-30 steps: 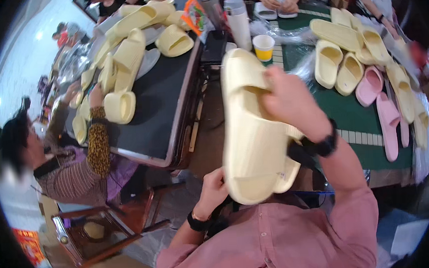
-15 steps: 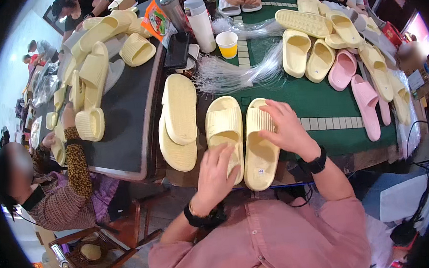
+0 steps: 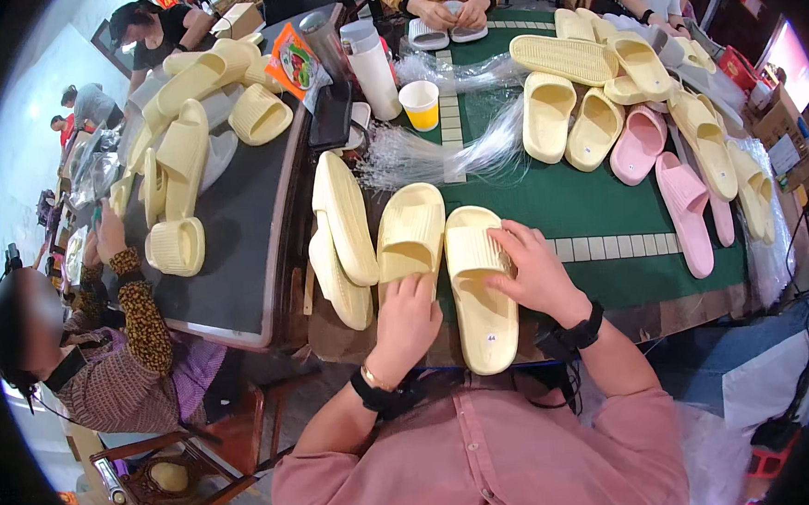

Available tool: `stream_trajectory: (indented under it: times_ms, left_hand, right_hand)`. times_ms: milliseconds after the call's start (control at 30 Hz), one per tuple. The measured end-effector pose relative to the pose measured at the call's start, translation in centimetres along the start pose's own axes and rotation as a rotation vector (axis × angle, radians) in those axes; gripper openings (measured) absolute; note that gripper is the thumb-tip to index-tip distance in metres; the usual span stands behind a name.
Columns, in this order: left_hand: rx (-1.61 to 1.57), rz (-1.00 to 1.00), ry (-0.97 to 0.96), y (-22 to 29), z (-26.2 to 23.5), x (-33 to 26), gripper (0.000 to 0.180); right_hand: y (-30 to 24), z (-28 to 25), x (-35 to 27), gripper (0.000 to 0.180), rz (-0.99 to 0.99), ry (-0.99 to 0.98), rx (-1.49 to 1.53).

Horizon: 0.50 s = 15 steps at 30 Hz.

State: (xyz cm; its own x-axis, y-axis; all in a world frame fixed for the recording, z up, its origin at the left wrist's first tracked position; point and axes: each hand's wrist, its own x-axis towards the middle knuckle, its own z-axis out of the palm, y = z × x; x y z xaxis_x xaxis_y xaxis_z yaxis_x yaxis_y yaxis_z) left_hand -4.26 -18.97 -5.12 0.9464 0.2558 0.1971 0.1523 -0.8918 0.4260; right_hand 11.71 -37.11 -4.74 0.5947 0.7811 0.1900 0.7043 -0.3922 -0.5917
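A pair of pale yellow slide slippers lies side by side in front of me, straps on the far end. On the left slipper (image 3: 412, 222), my left hand (image 3: 407, 322) has its fingers bent over the footbed behind the strap, covering the heel. My right hand (image 3: 537, 272) grips the right slipper (image 3: 485, 326) at the side of its strap, thumb toward the footbed opening. A small white label shows on that slipper's heel. Just left, another yellow pair (image 3: 345, 224) is stacked, leaning one on the other.
Bundles of clear plastic strands (image 3: 458, 143), a yellow-and-white cup (image 3: 421, 106) and a white bottle (image 3: 370, 69) stand beyond. Yellow slippers pile at right (image 3: 638, 62), with pink slippers (image 3: 684, 208) nearer. A dark table (image 3: 235, 207) at left holds more slippers; people work around.
The view has shifted slightly. The right slipper now sits a little nearer me than the left one. The stacked pair at left has tipped onto its sides. My hands stay on the slippers.
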Motion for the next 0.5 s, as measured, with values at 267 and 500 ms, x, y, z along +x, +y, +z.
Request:
stream_trajectory:
  times_ms: [267,500]
  left_hand:
    - [0.273,0.111,0.182,0.1,-5.6,1.9,0.039]
    - [0.799,0.159,-0.164,-7.6,-4.9,2.6,0.045]
  right_hand:
    - [3.5,-1.8,3.9,0.039,-0.015,0.159,0.034]
    - [8.1,-0.7,9.7,0.033,0.129,-0.014,-0.333]
